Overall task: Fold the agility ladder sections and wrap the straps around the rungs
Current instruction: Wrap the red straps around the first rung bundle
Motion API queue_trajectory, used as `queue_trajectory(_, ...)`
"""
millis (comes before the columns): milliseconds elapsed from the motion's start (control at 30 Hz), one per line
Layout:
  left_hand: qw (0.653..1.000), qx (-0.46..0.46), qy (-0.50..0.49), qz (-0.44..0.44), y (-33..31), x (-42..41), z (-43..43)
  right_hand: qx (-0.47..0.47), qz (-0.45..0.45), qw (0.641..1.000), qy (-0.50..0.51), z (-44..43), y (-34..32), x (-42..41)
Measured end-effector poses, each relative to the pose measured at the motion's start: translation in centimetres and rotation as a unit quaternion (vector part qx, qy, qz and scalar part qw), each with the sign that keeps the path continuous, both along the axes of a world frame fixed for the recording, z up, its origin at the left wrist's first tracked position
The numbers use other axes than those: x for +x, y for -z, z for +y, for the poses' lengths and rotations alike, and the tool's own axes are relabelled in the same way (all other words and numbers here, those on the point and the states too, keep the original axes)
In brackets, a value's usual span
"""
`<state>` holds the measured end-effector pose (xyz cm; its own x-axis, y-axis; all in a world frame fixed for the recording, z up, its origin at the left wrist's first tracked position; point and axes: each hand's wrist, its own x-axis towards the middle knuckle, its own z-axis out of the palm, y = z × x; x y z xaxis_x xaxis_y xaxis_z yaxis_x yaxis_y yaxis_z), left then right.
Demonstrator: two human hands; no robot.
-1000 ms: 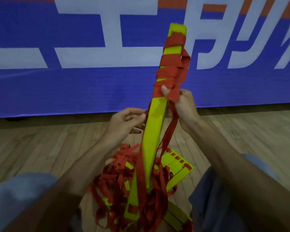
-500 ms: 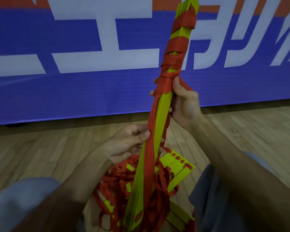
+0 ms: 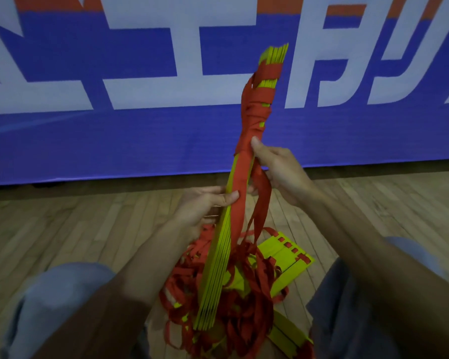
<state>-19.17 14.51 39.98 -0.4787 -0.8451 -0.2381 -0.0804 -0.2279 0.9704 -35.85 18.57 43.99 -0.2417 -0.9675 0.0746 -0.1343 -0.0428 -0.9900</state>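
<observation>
A stack of yellow ladder rungs [image 3: 215, 275] stands nearly upright between my knees, its edges facing me. Red strap [image 3: 257, 107] is wound around its upper part, and one red band runs down its front. My left hand [image 3: 205, 203] grips the stack at mid-height, thumb pressed on the red band. My right hand [image 3: 278, 169] holds the strap against the stack just below the wound part, thumb up, with loose red strap hanging from under it. A tangle of loose red straps [image 3: 239, 312] lies on the floor around the stack's foot.
More yellow rungs [image 3: 283, 257] lie flat on the wooden floor [image 3: 88, 229] behind the tangle, others at the lower right. A blue, white and orange banner [image 3: 114, 130] closes off the far side. My knees in blue trousers [image 3: 52, 301] flank the pile.
The stack has turned so its edges face me and its top has dropped lower in view. My right hand slid slightly down with the strap; my left hand moved higher up the stack.
</observation>
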Motion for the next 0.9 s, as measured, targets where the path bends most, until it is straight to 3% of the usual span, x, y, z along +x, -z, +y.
queue_trajectory(67, 0.995, -0.088, -0.039, -0.033, 0.4, -0.4, 0.3, 0.007, 0.028, 0.999, 0.021, 0.0, 0.4, 0.3)
queue_trajectory(167, 0.952, -0.252, -0.087, -0.148, 1.0, -0.8, 0.3, 0.029, 0.081, 0.994, 0.062, -0.2, 0.8, 0.2)
queue_trajectory(233, 0.945, -0.265, -0.091, -0.168, 1.1, -0.8, 0.1, 0.035, 0.101, 0.991, 0.081, -0.2, 0.7, -0.1)
queue_trajectory(367, 0.950, -0.284, -0.043, -0.122, 0.6, -0.9, 0.4, 0.002, 0.061, 0.993, 0.097, -0.4, 0.5, -0.7)
queue_trajectory(667, 0.982, -0.171, 0.065, 0.052, -0.7, -0.1, 0.1, -0.123, -0.103, 0.987, 0.025, -0.2, -0.2, -1.6)
queue_trajectory(800, 0.972, -0.082, 0.193, 0.101, -1.0, 0.3, 0.5, -0.172, -0.176, 0.968, -0.045, 0.4, -0.6, -1.6)
queue_trajectory(900, 0.944, -0.032, 0.299, 0.132, -1.1, 0.7, 0.7, -0.195, -0.212, 0.955, -0.068, 0.5, -0.5, -2.0)
